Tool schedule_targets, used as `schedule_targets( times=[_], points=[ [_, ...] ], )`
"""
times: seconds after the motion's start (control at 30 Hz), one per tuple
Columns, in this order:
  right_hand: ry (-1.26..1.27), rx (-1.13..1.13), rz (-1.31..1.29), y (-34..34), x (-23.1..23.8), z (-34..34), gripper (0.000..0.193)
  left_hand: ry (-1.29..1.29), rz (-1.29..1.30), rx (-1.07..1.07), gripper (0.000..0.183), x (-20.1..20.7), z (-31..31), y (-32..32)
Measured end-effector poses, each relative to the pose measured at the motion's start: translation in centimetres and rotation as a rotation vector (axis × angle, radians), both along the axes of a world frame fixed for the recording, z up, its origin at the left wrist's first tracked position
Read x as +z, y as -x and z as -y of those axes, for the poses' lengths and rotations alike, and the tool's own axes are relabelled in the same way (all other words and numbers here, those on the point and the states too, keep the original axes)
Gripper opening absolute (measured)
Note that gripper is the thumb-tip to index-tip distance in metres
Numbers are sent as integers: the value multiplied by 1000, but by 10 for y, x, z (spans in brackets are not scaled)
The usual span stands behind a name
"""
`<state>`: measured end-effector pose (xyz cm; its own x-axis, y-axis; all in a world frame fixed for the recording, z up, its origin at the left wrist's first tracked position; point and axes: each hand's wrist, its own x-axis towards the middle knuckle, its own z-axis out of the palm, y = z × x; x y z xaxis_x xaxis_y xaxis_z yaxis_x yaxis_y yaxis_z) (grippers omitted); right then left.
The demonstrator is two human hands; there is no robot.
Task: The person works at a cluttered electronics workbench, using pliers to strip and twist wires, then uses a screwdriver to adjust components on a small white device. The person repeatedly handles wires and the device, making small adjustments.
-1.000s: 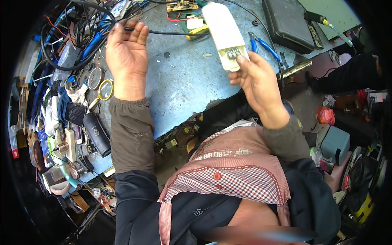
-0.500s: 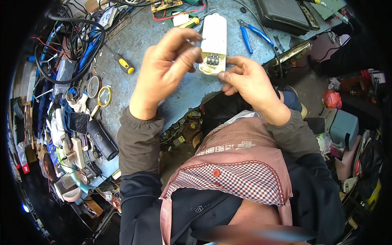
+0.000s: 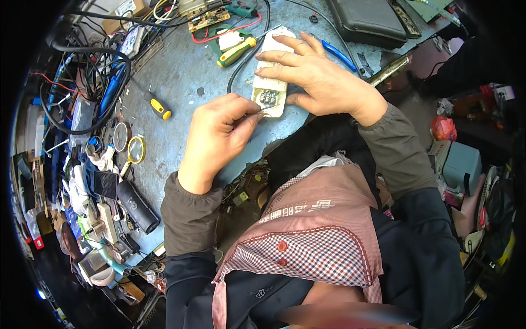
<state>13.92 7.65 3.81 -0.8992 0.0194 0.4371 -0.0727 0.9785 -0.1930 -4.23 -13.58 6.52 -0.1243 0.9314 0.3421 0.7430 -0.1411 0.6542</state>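
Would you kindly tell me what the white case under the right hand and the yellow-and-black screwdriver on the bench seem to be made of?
The white case: probably moulded plastic with a smooth finish, judging by its even colour and rounded end.
The yellow-and-black screwdriver: handle likely plastic or rubber, given its two-tone grip; thin shaft presumably metal.

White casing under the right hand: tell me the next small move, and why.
Probably guide the thin wire-like piece toward the terminal block: the right hand rests across the white casing, the terminals lie exposed at its near end, and the left hand pinches the piece close beside them.
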Motion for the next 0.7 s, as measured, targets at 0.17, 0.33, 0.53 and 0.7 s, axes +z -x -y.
schedule_targets(
  times=[0.17, 0.33, 0.53, 0.7],
  points=[
    [-24, 1, 7, 2, 10, -1, 69, 23, 42, 98, 7, 7, 7, -4],
    [59, -47, -109, -1, 10, -1, 64, -32, -16, 89, 8, 1, -1, 4],
    [96, -274, -244, 17, -22, -14, 71, -21, 90, 233, 7, -7, -4, 6],
    [117, -135, -233, 16, -17, -15, 65, -101, 132, 217, 6, -20, -11, 14]
  ],
)
